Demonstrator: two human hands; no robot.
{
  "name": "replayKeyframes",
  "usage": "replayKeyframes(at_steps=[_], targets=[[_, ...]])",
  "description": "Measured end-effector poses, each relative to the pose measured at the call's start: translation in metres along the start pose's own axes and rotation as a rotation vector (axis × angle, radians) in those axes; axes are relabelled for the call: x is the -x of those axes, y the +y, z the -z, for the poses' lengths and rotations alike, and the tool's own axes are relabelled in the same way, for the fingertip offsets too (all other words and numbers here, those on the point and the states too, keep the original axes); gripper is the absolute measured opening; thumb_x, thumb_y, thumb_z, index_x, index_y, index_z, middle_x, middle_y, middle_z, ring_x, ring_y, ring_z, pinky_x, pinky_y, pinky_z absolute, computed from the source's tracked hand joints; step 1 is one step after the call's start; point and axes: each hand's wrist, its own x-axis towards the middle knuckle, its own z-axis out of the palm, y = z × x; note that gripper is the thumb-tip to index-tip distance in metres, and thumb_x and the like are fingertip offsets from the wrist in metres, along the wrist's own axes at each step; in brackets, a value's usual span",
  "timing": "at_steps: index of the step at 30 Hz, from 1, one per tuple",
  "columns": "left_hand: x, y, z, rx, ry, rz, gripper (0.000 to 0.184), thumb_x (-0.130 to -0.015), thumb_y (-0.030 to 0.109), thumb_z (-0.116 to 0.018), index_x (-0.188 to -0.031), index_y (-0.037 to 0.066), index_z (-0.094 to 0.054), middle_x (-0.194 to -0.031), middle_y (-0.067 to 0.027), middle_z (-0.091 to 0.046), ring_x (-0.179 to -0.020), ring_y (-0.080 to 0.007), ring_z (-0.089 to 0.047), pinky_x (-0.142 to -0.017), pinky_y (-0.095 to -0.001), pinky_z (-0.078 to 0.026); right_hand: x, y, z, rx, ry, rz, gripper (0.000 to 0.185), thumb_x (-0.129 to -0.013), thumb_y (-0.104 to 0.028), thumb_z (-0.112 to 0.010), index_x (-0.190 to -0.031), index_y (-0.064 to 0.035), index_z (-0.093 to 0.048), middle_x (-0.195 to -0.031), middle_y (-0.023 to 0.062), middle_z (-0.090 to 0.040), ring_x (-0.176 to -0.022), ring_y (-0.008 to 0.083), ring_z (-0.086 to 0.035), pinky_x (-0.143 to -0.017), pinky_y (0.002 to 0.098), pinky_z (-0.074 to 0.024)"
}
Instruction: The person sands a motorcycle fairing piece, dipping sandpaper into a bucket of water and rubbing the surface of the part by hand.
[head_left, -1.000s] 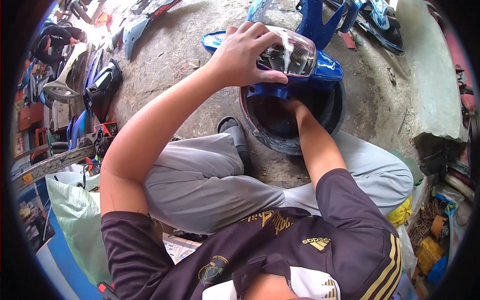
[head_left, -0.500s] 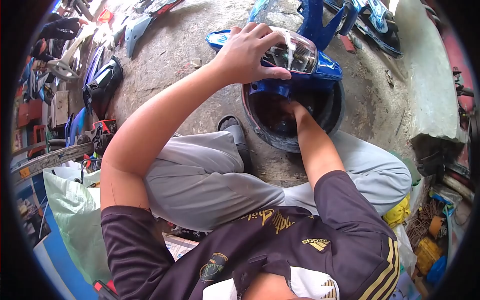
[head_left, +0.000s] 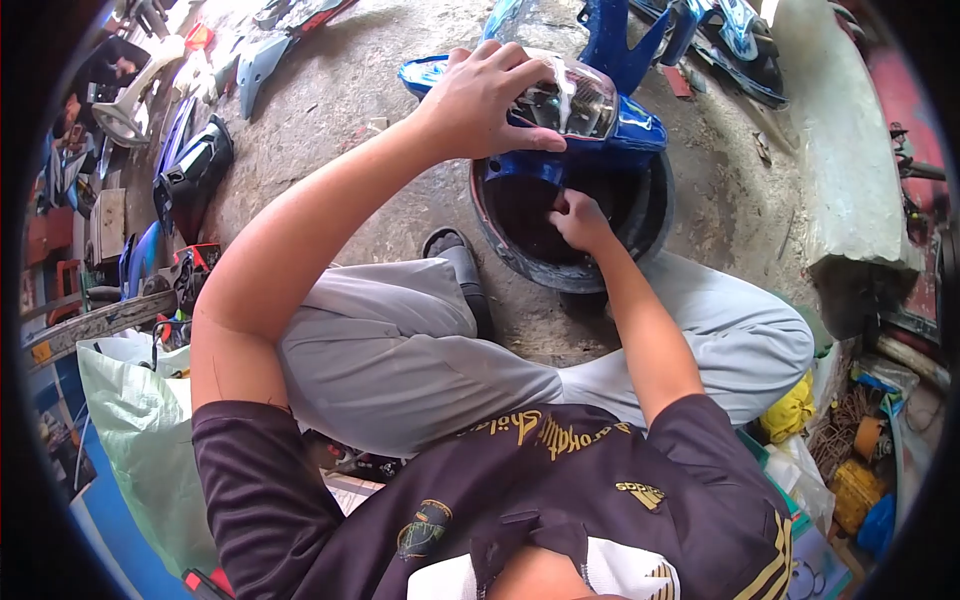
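Observation:
A motorcycle headlight (head_left: 578,104) with a clear lens sits in a glossy blue cowl (head_left: 632,138), over the far rim of a round black tub (head_left: 490,240). My left hand (head_left: 492,100) grips the headlight's left part, fingers over the top and thumb along the near edge. White foam-like streaks show on the lens. Inside the tub's opening, just below the cowl, my right hand (head_left: 582,220) is closed with its fingers curled in. Whatever it may be holding is hidden. The tub's inside is dark, so its contents cannot be made out.
Blue fairing pieces (head_left: 612,40) lie beyond the cowl on the concrete floor. A pale concrete ledge (head_left: 845,170) runs along the right. More motorcycle parts (head_left: 195,175) and a pale green sack (head_left: 140,420) are at left. A sandal (head_left: 462,270) is near the tub.
My right hand has come up from deeper in the tub and is now curled near the cowl's underside. The left hand keeps its hold on the headlight; the whole view has shifted slightly.

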Motion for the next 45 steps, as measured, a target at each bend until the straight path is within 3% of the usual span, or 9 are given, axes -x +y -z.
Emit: replayKeyframes(at_steps=[8,12,15,19,22,33,37,41,45], targets=[[0.005,0.000,0.009,0.223,-0.005,-0.078,0.057,-0.080,0.053,-0.092,-0.120,0.016,-0.075,-0.120,-0.0078,-0.068,-0.118,-0.0332,-0.062,-0.105,-0.0485,-0.049,0.137,-0.085,0.096,-0.675,-0.057,-0.128,0.033,-0.104,0.004,-0.058,-0.134,-0.0009,-0.070,-0.112,0.0109,-0.078,-0.085,0.0180,-0.076,-0.074,0.0305,-0.0602],[0.004,0.009,0.009,0.228,0.027,-0.105,0.053,-0.079,0.047,-0.094,-0.117,0.014,-0.074,-0.118,-0.0073,-0.069,-0.118,-0.0328,-0.063,-0.105,-0.0462,-0.050,0.140,-0.081,0.147,-0.644,0.372,0.058,0.033,-0.105,0.001,-0.059,-0.135,-0.0029,-0.073,-0.120,0.0133,-0.079,-0.098,0.0200,-0.079,-0.083,0.0333,-0.0619],[0.016,0.017,0.000,0.031,0.016,-0.057,0.085,-0.076,0.064,-0.089,-0.141,0.015,-0.068,-0.146,-0.0122,-0.063,-0.141,-0.0364,-0.053,-0.118,-0.0519,-0.039,0.109,-0.100,0.148,-0.135,0.853,0.396,0.036,-0.103,0.002,-0.061,-0.136,-0.0039,-0.073,-0.127,0.0175,-0.079,-0.108,0.0233,-0.080,-0.091,0.0386,-0.0624],[0.017,0.014,0.002,0.044,-0.075,-0.039,0.105,-0.074,0.073,-0.086,-0.156,0.013,-0.059,-0.160,-0.0151,-0.055,-0.153,-0.0368,-0.045,-0.126,-0.0552,-0.031,0.091,-0.087,0.118,0.360,0.452,0.887,0.056,-0.091,0.011,-0.057,-0.145,-0.0025,-0.068,-0.151,0.0206,-0.066,-0.150,0.0392,-0.053,-0.128,0.0474,-0.0402],[0.017,0.008,0.003,0.067,-0.084,-0.028,0.103,-0.075,0.071,-0.087,-0.156,0.013,-0.059,-0.160,-0.0161,-0.056,-0.153,-0.0363,-0.046,-0.127,-0.0552,-0.031,0.063,-0.068,0.135,0.218,0.554,0.688,0.062,-0.089,0.013,-0.056,-0.148,-0.0032,-0.066,-0.155,0.0192,-0.063,-0.151,0.0390,-0.053,-0.129,0.0495,-0.0392],[-0.006,-0.010,0.003,0.129,-0.148,-0.097,0.105,-0.072,0.071,-0.087,-0.154,0.012,-0.061,-0.157,-0.0153,-0.060,-0.146,-0.0387,-0.054,-0.126,-0.0559,-0.035,0.083,-0.092,0.127,0.146,0.370,0.936,0.065,-0.083,0.016,-0.055,-0.145,0.0008,-0.065,-0.150,0.0236,-0.065,-0.147,0.0385,-0.057,-0.129,0.0486,-0.0416],[-0.013,-0.011,0.000,0.150,-0.157,-0.119,0.104,-0.072,0.073,-0.086,-0.153,0.012,-0.063,-0.156,-0.0155,-0.060,-0.146,-0.0381,-0.054,-0.126,-0.0553,-0.036,0.054,-0.061,0.144,0.031,0.528,0.699,0.064,-0.080,0.018,-0.057,-0.140,0.0014,-0.068,-0.148,0.0227,-0.067,-0.146,0.0394,-0.058,-0.127,0.0490,-0.0442],[-0.013,-0.011,0.002,0.158,-0.151,-0.128,0.099,-0.074,0.073,-0.085,-0.150,0.013,-0.066,-0.153,-0.0159,-0.063,-0.145,-0.0368,-0.055,-0.124,-0.0528,-0.037,0.097,-0.096,0.132,0.118,0.353,0.923,0.060,-0.080,0.019,-0.054,-0.137,0.0039,-0.069,-0.145,0.0238,-0.069,-0.141,0.0404,-0.062,-0.124,0.0475,-0.0474],[-0.020,-0.015,0.001,0.157,-0.214,-0.124,0.106,-0.074,0.079,-0.081,-0.154,0.012,-0.062,-0.157,-0.0162,-0.059,-0.149,-0.0394,-0.051,-0.125,-0.0564,-0.035,0.069,-0.066,0.154,0.045,0.488,0.720,0.056,-0.081,0.018,-0.056,-0.133,0.0037,-0.071,-0.143,0.0228,-0.070,-0.141,0.0385,-0.063,-0.124,0.0478,-0.0478]])
